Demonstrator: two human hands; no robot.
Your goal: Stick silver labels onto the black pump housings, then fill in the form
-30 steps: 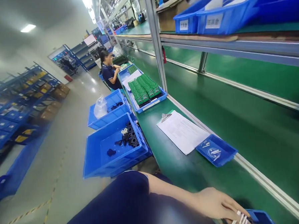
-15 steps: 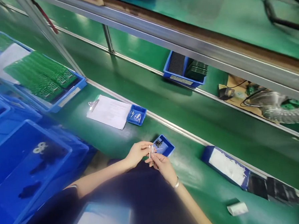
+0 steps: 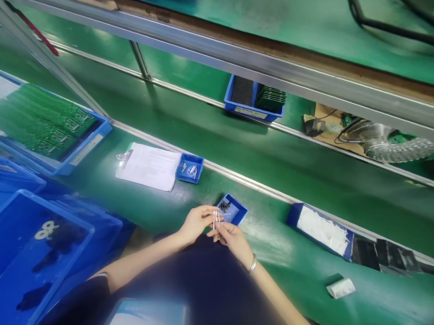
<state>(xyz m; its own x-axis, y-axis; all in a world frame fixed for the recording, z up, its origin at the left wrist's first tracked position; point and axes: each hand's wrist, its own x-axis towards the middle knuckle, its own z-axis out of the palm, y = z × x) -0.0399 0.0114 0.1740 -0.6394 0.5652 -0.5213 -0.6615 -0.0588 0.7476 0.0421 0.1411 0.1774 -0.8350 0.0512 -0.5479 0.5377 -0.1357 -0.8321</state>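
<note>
My left hand (image 3: 195,225) and my right hand (image 3: 234,239) meet over the front edge of the green bench. Between their fingertips are several thin white sticks (image 3: 215,220), too small to name more exactly. Both hands are closed in a pinch on these pieces. Just beyond the fingers sits a small blue bin (image 3: 239,212) with a black part (image 3: 225,205) in its left corner. Another small blue bin (image 3: 190,168), holding a few small white pieces, touches the right end of a clipboard with paper (image 3: 150,166).
At left, a blue tray (image 3: 104,132) holds green circuit boards beside a large blue crate (image 3: 86,232). A divided blue bin (image 3: 252,113) stands behind the bench rail. To the right lie a blue box (image 3: 322,228) and a white roll (image 3: 341,288). A metal shelf beam (image 3: 233,55) crosses above.
The view has shifted slightly, so the bench things appear further left. Both hands stay together on the white sticks, which have turned a little between the fingers.
</note>
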